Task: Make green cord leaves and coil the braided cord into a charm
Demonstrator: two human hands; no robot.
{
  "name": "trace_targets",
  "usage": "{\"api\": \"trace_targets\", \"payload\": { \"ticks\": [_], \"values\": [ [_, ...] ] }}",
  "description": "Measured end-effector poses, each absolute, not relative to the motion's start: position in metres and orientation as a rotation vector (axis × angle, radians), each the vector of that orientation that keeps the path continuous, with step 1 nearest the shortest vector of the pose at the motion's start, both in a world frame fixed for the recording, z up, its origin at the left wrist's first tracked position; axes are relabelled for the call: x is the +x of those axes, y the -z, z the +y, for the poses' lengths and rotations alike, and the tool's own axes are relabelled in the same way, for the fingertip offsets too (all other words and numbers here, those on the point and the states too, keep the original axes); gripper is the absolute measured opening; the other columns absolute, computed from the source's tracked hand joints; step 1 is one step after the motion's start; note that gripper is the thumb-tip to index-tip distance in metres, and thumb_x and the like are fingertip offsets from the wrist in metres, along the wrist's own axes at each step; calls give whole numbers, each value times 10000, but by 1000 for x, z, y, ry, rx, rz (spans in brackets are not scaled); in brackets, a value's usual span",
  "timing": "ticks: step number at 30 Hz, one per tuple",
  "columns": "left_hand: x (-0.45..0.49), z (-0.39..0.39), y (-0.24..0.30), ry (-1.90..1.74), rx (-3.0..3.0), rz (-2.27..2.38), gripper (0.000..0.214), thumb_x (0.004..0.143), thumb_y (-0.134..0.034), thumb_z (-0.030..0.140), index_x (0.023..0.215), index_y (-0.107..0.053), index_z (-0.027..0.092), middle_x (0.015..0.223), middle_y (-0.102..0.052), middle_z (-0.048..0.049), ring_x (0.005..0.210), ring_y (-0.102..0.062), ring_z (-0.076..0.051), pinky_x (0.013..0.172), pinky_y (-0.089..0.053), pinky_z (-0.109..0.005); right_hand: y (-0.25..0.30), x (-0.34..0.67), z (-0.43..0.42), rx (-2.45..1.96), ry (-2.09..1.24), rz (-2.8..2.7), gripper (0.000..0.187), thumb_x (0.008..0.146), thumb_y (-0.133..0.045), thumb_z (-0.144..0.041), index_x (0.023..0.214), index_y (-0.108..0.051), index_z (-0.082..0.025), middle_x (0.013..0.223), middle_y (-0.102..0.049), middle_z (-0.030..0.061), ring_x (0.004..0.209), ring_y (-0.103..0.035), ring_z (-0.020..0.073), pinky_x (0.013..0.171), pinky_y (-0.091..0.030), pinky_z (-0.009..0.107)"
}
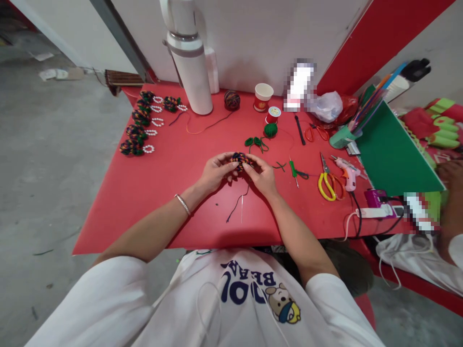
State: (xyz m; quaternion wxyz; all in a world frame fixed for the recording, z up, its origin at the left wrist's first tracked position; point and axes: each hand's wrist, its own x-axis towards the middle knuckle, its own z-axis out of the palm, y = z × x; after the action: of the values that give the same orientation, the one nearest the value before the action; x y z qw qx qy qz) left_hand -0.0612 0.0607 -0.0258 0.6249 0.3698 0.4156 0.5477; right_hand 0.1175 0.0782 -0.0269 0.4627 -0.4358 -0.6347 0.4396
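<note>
Between my two hands is a small multicoloured crochet piece (240, 161) in dark yarn with orange and purple flecks. My left hand (219, 172) pinches its left side, thumb on top. On the other side, my right hand (262, 176) grips it with thumb and fingers. A dark yarn tail (238, 204) hangs from the piece onto the red table, beside a thin white thread (242, 209). Just beyond my hands lie green crocheted leaves (256, 143) and a green yarn ball (270, 129). A green-handled crochet hook (293, 169) rests to the right.
Finished-looking crochet pieces with bead loops (133, 130) line the left side. Along the back stand a white thermos (191, 72), a variegated yarn ball (232, 100) and a paper cup (263, 96). Yellow-handled scissors (326, 185), a pink glue gun (347, 172) and a pen holder (341, 137) are at right.
</note>
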Motion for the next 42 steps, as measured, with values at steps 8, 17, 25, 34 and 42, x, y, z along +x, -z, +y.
{"api": "trace_targets", "payload": {
  "ticks": [8, 17, 25, 34, 42],
  "values": [
    [-60, 61, 28, -1273, 904, 968, 573, 762, -856, 390, 1226, -586, 190, 758, -674, 19, 482, -631, -111, 372, -461, -194, 34, 115, 80, -1089, -1026, -1547, 352, 918, -675, -463, 1189, -756, -255, 1169, -792, 63, 1023, -748, 215, 980, -604, 399],
    [-63, 58, 29, -1355, 1721, 1499, 104, 839, -729, 215, 788, -655, 162, 1365, -654, -151, 845, -688, -144, 748, -597, -311, 42, 114, 81, -1146, -915, -1642, 270, 900, -664, -297, 1147, -764, -253, 1095, -806, 55, 938, -752, 202, 911, -607, 369],
    [-64, 64, 40, -1301, 1912, 1547, 117, 850, -699, 168, 910, -798, 183, 1353, -675, -138, 1113, -713, -241, 923, -606, -391, 40, 112, 81, -1190, -830, -1801, 277, 891, -640, -197, 1126, -777, -253, 1050, -804, 48, 950, -735, 214, 946, -579, 380],
    [-59, 63, 38, -1179, 1878, 1642, 106, 795, -706, 156, 857, -782, 196, 1357, -688, -123, 1142, -715, -273, 965, -604, -431, 40, 111, 80, -1199, -809, -1817, 271, 894, -646, -199, 1126, -776, -252, 1050, -799, 53, 969, -726, 223, 955, -569, 386],
    [-55, 65, 37, -1156, 1791, 1719, 108, 740, -749, 130, 825, -755, 197, 1331, -699, -140, 1045, -718, -279, 876, -604, -432, 41, 111, 81, -1185, -834, -1813, 268, 891, -655, -191, 1121, -777, -255, 1069, -793, 60, 983, -721, 229, 953, -564, 386]
  ]
}}
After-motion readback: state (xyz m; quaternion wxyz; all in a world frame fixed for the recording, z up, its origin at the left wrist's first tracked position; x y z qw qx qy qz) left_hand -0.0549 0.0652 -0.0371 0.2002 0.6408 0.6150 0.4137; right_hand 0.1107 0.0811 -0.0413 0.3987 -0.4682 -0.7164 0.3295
